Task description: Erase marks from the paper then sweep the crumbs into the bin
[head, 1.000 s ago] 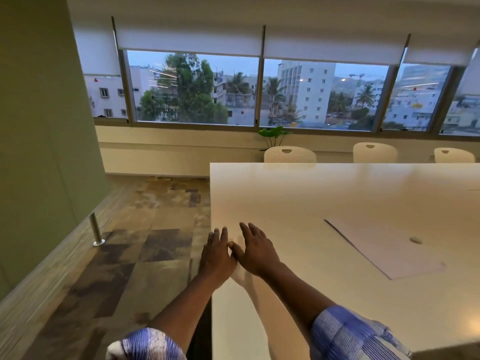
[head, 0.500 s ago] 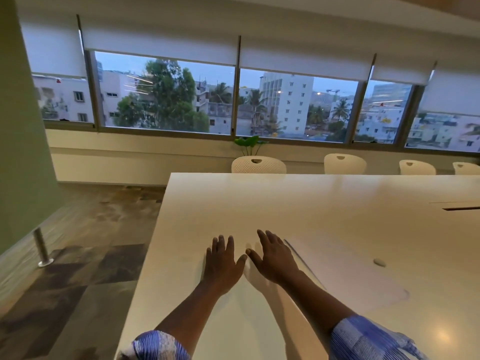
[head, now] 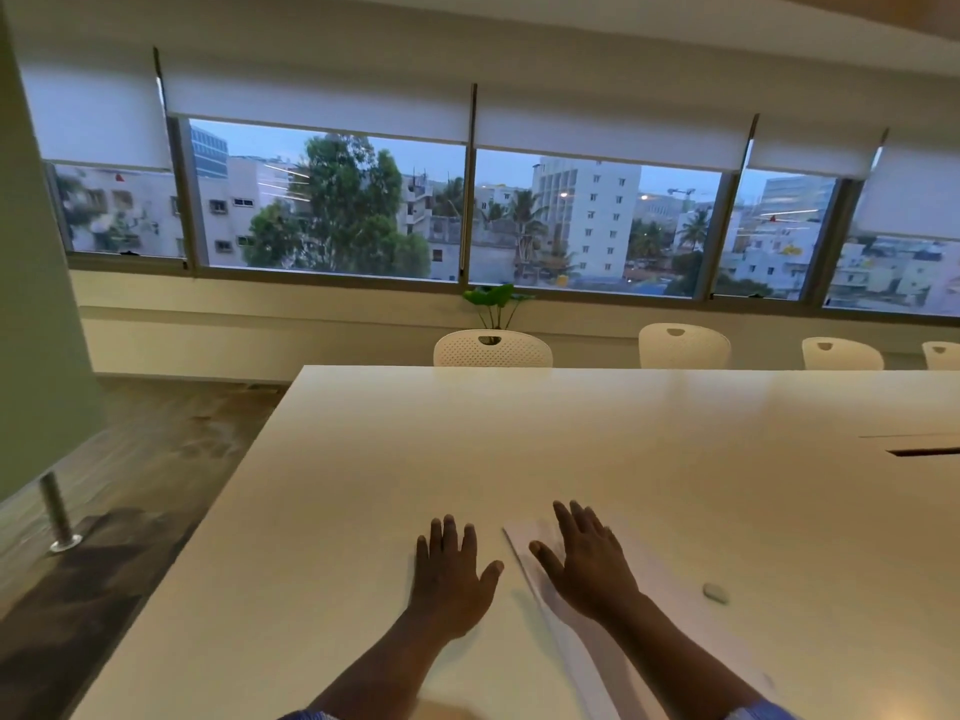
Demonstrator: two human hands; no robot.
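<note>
The left hand (head: 451, 574) lies flat and empty on the bare table (head: 363, 459), just left of the paper (head: 670, 589). The right hand (head: 589, 561) rests spread on the paper's near-left corner, holding nothing. The eraser (head: 716, 592) sits on the paper to the right of that hand, so the right hand is nearer. No bin in sight.

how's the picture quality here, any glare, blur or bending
Head view: dim dusk light, soft all over; window frames bow from the wide lens; faint sheen on the table; the paper barely stands out; both hands, left hand and right hand, read clearly.
</note>
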